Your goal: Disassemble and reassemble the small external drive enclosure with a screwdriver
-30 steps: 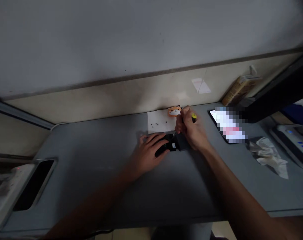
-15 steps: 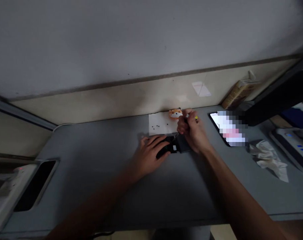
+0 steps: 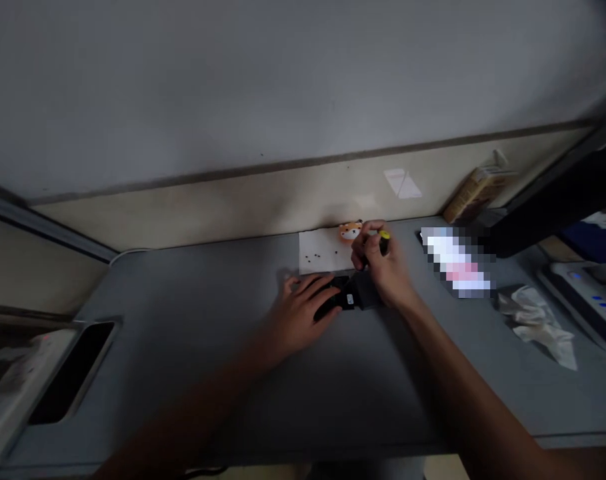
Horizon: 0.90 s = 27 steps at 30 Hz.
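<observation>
In the head view a flat black device (image 3: pixel 350 300) with a small white label lies on the grey desk. My left hand (image 3: pixel 303 312) grips its left part from above, fingers and thumb on either side. A dark grey flat piece (image 3: pixel 367 292) adjoins the device on the right. My right hand (image 3: pixel 380 261) is closed round a screwdriver (image 3: pixel 384 243) with a dark handle and yellow end cap. The tool points down toward the device, its tip too faint to make out. Behind lies a white paper (image 3: pixel 310 243) with several tiny dark screws, and an orange-and-white animal-faced item (image 3: pixel 351 231).
To the right are a lit phone (image 3: pixel 455 267), crumpled tissue (image 3: pixel 537 323), a power strip (image 3: pixel 585 300) and a leaning box (image 3: pixel 475 193). A dark-screened phone (image 3: pixel 73 373) lies at the left. The wall (image 3: pixel 233 203) bounds the desk's back.
My right hand has turned, so the screwdriver's yellow end and dark handle show more. My left hand stays on the device. The view has shifted slightly.
</observation>
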Available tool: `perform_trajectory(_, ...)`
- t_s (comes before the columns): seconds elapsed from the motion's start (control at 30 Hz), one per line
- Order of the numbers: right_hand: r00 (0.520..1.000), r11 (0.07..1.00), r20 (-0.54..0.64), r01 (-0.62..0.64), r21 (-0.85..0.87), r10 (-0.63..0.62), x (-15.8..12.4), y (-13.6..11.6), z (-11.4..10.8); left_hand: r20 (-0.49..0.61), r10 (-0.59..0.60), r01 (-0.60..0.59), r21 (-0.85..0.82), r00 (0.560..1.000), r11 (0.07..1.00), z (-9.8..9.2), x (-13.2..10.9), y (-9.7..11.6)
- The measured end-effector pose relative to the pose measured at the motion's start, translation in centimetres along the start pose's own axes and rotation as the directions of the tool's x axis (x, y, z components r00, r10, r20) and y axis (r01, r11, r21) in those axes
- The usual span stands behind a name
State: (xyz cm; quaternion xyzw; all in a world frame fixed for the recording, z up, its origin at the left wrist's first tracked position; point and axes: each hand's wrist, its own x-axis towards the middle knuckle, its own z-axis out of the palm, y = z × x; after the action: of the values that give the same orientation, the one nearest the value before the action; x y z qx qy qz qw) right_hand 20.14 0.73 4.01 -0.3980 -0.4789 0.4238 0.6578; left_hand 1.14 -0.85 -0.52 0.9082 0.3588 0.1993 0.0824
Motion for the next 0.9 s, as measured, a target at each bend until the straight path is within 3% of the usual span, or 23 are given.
perform_trajectory(0.07,0.998,0.984,0.018,0.07,-0.161,-0.068,-0.1,0.0,-0.2,0.003,-0.001,0.001,0.005,1.0,1.0,0.0,0.0,0.0)
perform_trajectory(0.17,0.99,0.884,0.043,0.14,-0.445,-0.135,-0.3,-0.3,-0.7,0.002,0.003,-0.003,0.014,1.0,1.0,0.0,0.0,0.1)
perform_trajectory(0.23,0.985,0.836,-0.018,0.135,-0.531,-0.17,-0.3,-0.5,-1.1,0.005,0.006,-0.006,0.019,1.0,1.0,0.0,0.0,0.1)
perform_trajectory(0.33,0.956,0.851,-0.19,0.096,-0.516,-0.223,0.0,-0.6,-1.7,0.016,0.012,-0.012,0.026,1.0,1.0,-0.1,-0.1,0.2)
perform_trajectory(0.4,0.943,0.848,-0.243,0.069,-0.526,-0.228,0.2,-0.3,-1.9,0.016,0.015,-0.015,0.028,1.0,0.999,-0.3,-0.1,0.2)
perform_trajectory(0.63,0.952,0.721,-0.212,0.014,-0.693,-0.221,0.2,0.4,-2.3,-0.085,-0.051,0.048,-0.039,0.995,0.998,-0.5,-0.3,0.0)
perform_trajectory(0.9,0.933,0.875,-0.282,0.062,-0.481,-0.221,0.1,-0.4,-1.3,-0.328,-0.33,0.264,-0.229,0.885,0.937,0.4,0.2,-1.3)
